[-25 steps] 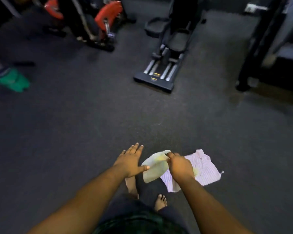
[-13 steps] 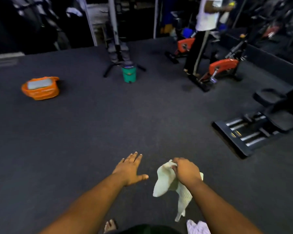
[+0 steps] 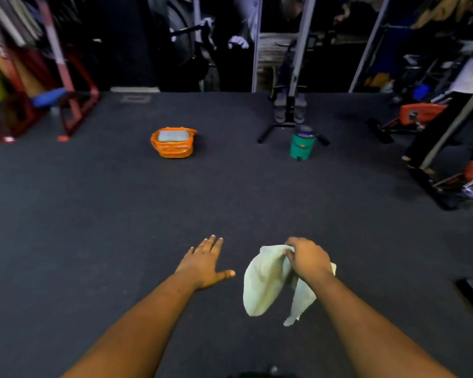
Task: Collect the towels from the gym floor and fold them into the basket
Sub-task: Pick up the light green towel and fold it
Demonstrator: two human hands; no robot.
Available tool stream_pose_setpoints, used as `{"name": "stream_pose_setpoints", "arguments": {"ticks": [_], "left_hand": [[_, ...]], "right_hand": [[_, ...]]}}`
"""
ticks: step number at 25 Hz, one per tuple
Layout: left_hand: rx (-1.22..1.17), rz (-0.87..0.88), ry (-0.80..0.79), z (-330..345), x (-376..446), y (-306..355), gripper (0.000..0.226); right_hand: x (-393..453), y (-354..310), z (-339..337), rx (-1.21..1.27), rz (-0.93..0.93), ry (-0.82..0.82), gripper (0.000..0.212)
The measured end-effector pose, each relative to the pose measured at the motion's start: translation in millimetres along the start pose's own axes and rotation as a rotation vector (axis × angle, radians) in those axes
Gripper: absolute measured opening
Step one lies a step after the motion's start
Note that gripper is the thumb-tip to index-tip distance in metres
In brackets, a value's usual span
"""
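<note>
Far left: red rack frame (image 3: 74, 105) at the floor edge, not involved. Left of centre, far across the dark gym floor (image 3: 93, 214): orange basket (image 3: 173, 144), upright, already holding a folded grey towel (image 3: 173, 135) near its rim. Centre right, beyond the hands: green bucket (image 3: 301, 147) beside a stand base. Near foreground, left hand (image 3: 206, 264): fingers extended and spread, thumb out to the side, holding nothing, apart from the cloth. Just to its right, pale green towel (image 3: 265, 282): clear of the floor, hanging from the right hand (image 3: 307, 261), which grips a bunched upper edge with curled fingers. Drapes in two loose lobes with a trailing corner at the bottom: judged light, soft, fully limp, not fragile, unlikely to slip from a pinch. Judged best hold for folding: two adjacent corners along one edge, one per hand, so the panel falls flat; free corner lies within easy reach of the left hand. Compared with half a second earlier: same grasp, same empty left hand; view swung left, basket shifted from far left toward centre, pink striped cloth at the lower edge gone from view.
</note>
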State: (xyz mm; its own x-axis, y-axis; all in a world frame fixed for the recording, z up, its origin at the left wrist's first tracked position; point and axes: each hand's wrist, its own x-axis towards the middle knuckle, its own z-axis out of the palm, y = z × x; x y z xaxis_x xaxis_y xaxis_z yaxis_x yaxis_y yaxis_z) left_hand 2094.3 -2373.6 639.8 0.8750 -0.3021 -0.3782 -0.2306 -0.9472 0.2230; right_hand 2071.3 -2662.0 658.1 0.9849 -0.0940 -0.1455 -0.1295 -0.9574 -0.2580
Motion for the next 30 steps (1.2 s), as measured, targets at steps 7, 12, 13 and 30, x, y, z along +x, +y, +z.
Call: {"name": "stream_pose_setpoints", "arguments": {"ticks": [7, 12, 13, 30], "left_hand": [[-0.054, -0.168, 0.089, -69, 69, -108, 0.106], [-0.102, -0.308, 0.148, -120, 124, -178, 0.105], [-0.099, -0.33, 0.157, -129, 134, -192, 0.105], [-0.135, -0.312, 0.176, -296, 354, -479, 0.103]], "right_hand": [[162, -122, 5, 0.094, -0.194, -0.007, 0.015], [275, -214, -1, 0.118, -0.391, -0.047, 0.018], [297, -231, -2, 0.108, -0.428, -0.055, 0.018], [613, -474, -9, -0.091, -0.444, 0.004, 0.02]]}}
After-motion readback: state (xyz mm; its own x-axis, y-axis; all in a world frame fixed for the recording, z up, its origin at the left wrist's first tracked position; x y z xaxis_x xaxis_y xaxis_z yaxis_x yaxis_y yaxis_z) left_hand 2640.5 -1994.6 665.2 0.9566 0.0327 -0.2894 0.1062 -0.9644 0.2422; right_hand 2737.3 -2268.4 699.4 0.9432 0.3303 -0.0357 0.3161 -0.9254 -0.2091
